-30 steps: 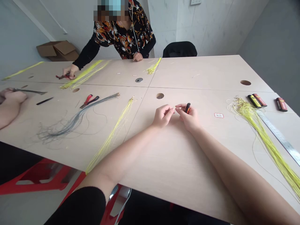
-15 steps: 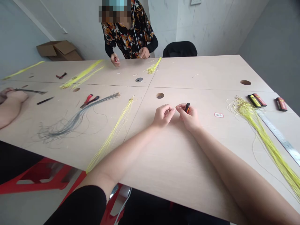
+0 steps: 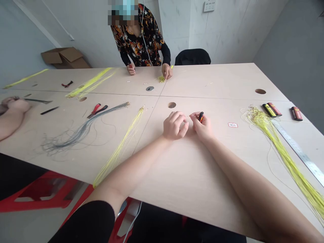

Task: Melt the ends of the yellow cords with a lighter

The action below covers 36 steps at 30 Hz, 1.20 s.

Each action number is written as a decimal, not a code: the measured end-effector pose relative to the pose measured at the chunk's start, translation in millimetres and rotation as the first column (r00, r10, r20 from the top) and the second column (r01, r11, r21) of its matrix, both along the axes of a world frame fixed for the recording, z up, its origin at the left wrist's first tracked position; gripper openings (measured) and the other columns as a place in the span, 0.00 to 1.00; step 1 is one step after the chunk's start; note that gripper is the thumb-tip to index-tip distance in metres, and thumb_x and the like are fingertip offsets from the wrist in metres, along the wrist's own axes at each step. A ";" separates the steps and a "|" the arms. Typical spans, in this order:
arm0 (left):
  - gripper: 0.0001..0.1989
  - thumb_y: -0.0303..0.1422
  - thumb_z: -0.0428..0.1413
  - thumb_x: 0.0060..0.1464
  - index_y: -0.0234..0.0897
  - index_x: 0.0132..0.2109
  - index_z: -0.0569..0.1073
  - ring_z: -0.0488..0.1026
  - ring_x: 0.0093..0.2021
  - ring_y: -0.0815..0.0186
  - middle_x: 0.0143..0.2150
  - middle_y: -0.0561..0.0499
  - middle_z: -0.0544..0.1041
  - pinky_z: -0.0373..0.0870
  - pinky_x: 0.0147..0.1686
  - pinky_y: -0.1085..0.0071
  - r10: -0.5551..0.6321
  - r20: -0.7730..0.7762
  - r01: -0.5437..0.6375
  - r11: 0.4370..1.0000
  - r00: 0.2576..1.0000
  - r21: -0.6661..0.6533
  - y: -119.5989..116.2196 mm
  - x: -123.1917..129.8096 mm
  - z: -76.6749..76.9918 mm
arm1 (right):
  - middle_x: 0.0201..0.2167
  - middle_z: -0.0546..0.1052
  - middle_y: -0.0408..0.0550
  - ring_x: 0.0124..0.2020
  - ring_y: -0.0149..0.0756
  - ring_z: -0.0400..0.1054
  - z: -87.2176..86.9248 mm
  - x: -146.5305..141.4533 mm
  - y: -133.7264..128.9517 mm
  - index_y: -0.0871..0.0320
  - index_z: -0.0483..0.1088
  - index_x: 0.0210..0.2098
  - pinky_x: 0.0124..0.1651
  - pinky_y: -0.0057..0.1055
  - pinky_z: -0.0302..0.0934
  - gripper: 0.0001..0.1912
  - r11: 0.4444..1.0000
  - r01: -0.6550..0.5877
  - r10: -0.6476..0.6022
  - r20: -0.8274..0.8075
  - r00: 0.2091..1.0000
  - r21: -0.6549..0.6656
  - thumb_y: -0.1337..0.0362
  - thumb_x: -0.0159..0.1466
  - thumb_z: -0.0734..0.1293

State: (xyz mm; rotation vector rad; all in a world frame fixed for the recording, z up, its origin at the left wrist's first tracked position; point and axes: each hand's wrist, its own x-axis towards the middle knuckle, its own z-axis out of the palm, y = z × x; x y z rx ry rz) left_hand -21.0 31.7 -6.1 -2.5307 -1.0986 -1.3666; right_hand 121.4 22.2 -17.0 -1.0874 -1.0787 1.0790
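Observation:
My right hand (image 3: 203, 126) is closed around a slim black pen-like tool (image 3: 200, 117) with orange marks, its end standing up above the curled fingers. Its thumb and index finger pinch a tiny, thin, thread-like piece (image 3: 188, 116) that points toward my left hand. My left hand (image 3: 175, 125) is close beside it on the left, fingers curled and thumb held a little apart. Whatever the left fingertips hold, if anything, is too small to make out. Both hands are over the pale table (image 3: 162, 182).
Yellow strands (image 3: 283, 152), lighter-like black-ended pieces (image 3: 268, 110) and a steel ruler (image 3: 298, 152) lie right. Grey wires (image 3: 86, 126), red-handled pliers (image 3: 96, 109) and another yellow bundle (image 3: 124, 141) lie left. A co-worker's hand (image 3: 167, 71) touches yellow strands opposite; another person's hand (image 3: 15, 104) is far left.
My left fingers have spread slightly from the thumb, and the thin piece at my right fingertips shows more. The co-worker opposite has reached down to the yellow strands.

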 end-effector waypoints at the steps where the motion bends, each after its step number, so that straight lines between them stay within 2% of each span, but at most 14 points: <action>1: 0.10 0.36 0.48 0.54 0.37 0.30 0.69 0.67 0.37 0.61 0.37 0.44 0.74 0.63 0.37 0.65 0.000 -0.005 0.000 1.000 1.000 0.021 -0.1 -0.2 -0.1 | 0.16 0.59 0.36 0.15 0.24 0.49 -0.1 0.0 0.1 0.56 0.66 0.29 0.19 0.27 0.46 0.14 1.000 0.002 -0.002 -0.003 1.000 -0.001 0.52 0.56 0.68; 4: 0.10 0.37 0.49 0.53 0.37 0.30 0.70 0.66 0.37 0.60 0.41 0.42 0.73 0.62 0.37 0.63 -0.022 -0.036 0.024 0.998 0.999 0.065 -1.3 -0.8 2.0 | 0.16 0.59 0.37 0.16 0.25 0.50 1.7 0.1 -0.1 0.56 0.66 0.30 0.20 0.27 0.47 0.14 1.000 0.010 -0.010 0.006 1.000 -0.006 0.52 0.55 0.69; 7: 0.09 0.36 0.48 0.54 0.38 0.30 0.70 0.67 0.36 0.61 0.40 0.43 0.74 0.60 0.36 0.63 -0.157 -0.201 0.174 0.982 0.967 0.070 -6.4 1.5 7.1 | 0.17 0.58 0.37 0.18 0.25 0.50 4.5 0.8 -1.0 0.57 0.67 0.29 0.21 0.27 0.47 0.14 0.998 0.060 -0.061 0.036 0.998 0.014 0.53 0.54 0.69; 8: 0.09 0.35 0.48 0.54 0.39 0.30 0.70 0.67 0.35 0.62 0.38 0.44 0.74 0.59 0.34 0.64 -0.235 -0.297 0.262 0.964 0.926 0.055 -9.6 3.7 8.7 | 0.17 0.57 0.36 0.18 0.24 0.49 5.0 1.2 -1.2 0.57 0.67 0.29 0.21 0.27 0.47 0.14 0.997 0.077 -0.078 0.039 0.996 0.018 0.53 0.54 0.69; 10: 0.10 0.34 0.47 0.55 0.39 0.28 0.69 0.65 0.30 0.66 0.32 0.48 0.74 0.55 0.29 0.66 -0.380 -0.489 0.425 0.905 0.785 -0.022 -18.2 10.4 10.4 | 0.17 0.55 0.36 0.18 0.24 0.48 5.1 2.2 -1.3 0.57 0.67 0.29 0.20 0.27 0.46 0.14 0.996 0.093 -0.093 0.031 0.995 0.006 0.53 0.54 0.69; 11: 0.11 0.33 0.47 0.55 0.39 0.27 0.68 0.64 0.27 0.67 0.29 0.49 0.72 0.52 0.26 0.66 -0.433 -0.560 0.478 0.875 0.706 -0.073 -23.4 14.6 10.5 | 0.17 0.55 0.35 0.18 0.24 0.47 5.1 2.9 -1.2 0.57 0.67 0.29 0.20 0.27 0.45 0.14 0.996 0.094 -0.094 0.023 0.995 -0.005 0.53 0.54 0.69; 13: 0.12 0.32 0.46 0.56 0.38 0.25 0.65 0.61 0.24 0.68 0.23 0.51 0.68 0.48 0.23 0.67 -0.486 -0.627 0.517 0.842 0.609 -0.152 -34.5 23.4 9.0 | 0.17 0.54 0.35 0.17 0.24 0.46 5.9 5.0 -0.3 0.56 0.67 0.29 0.19 0.26 0.44 0.14 0.995 0.093 -0.093 0.008 0.996 -0.021 0.53 0.54 0.69; 17: 0.12 0.30 0.47 0.55 0.37 0.23 0.63 0.59 0.21 0.70 0.20 0.52 0.66 0.46 0.22 0.68 -0.557 -0.607 0.592 0.788 0.566 -0.170 -50.4 34.9 4.8 | 0.17 0.52 0.33 0.16 0.22 0.43 17.9 13.3 4.0 0.57 0.65 0.27 0.18 0.26 0.42 0.15 0.992 0.126 -0.128 -0.091 0.988 -0.032 0.54 0.50 0.70; 20: 0.11 0.31 0.48 0.55 0.37 0.25 0.65 0.63 0.23 0.69 0.22 0.51 0.69 0.45 0.21 0.68 -0.548 -0.628 0.566 0.800 0.552 -0.201 -55.2 37.0 4.4 | 0.14 0.49 0.31 0.15 0.21 0.41 36.0 22.7 7.4 0.56 0.63 0.27 0.17 0.25 0.39 0.15 0.988 0.151 -0.157 -0.231 0.960 -0.041 0.56 0.49 0.72; 24: 0.11 0.35 0.48 0.58 0.37 0.31 0.70 0.69 0.26 0.67 0.29 0.49 0.76 0.50 0.21 0.71 -0.473 -0.656 0.350 0.880 0.588 -0.321 -63.3 41.5 4.9 | 0.13 0.47 0.29 0.14 0.21 0.40 61.7 36.6 8.7 0.55 0.60 0.27 0.16 0.25 0.38 0.16 0.987 0.159 -0.152 -0.363 0.919 -0.013 0.59 0.48 0.73; 27: 0.13 0.36 0.46 0.60 0.35 0.34 0.71 0.72 0.28 0.64 0.33 0.46 0.77 0.56 0.23 0.71 -0.425 -0.663 0.220 0.901 0.617 -0.373 -70.8 47.1 4.4 | 0.12 0.45 0.30 0.14 0.21 0.40 80.4 49.7 6.7 0.55 0.56 0.23 0.15 0.25 0.38 0.19 0.984 0.173 -0.148 -0.393 0.908 0.029 0.60 0.50 0.73; 32: 0.12 0.38 0.48 0.58 0.36 0.32 0.71 0.72 0.30 0.64 0.33 0.47 0.77 0.56 0.23 0.70 -0.483 -0.599 0.214 0.859 0.639 -0.465 -68.1 47.3 3.3 | 0.11 0.43 0.31 0.12 0.20 0.38 127.6 78.5 -10.9 0.56 0.52 0.19 0.15 0.27 0.37 0.20 0.964 0.240 -0.161 -0.470 0.868 0.113 0.67 0.57 0.69; 35: 0.13 0.38 0.50 0.57 0.37 0.28 0.68 0.70 0.30 0.67 0.31 0.51 0.76 0.52 0.23 0.71 -0.530 -0.526 0.230 0.816 0.665 -0.531 -61.6 44.0 2.9 | 0.08 0.44 0.31 0.11 0.19 0.37 161.5 99.3 -32.8 0.57 0.59 0.17 0.16 0.27 0.34 0.19 0.915 0.402 -0.313 -0.592 0.743 0.021 0.75 0.62 0.57; 36: 0.13 0.38 0.50 0.57 0.37 0.27 0.67 0.70 0.29 0.68 0.31 0.52 0.76 0.51 0.24 0.72 -0.539 -0.507 0.232 0.804 0.673 -0.547 -60.1 43.3 2.8 | 0.08 0.45 0.32 0.11 0.18 0.38 170.4 108.5 -40.9 0.57 0.61 0.17 0.17 0.27 0.36 0.20 0.903 0.429 -0.326 -0.616 0.717 0.021 0.74 0.63 0.56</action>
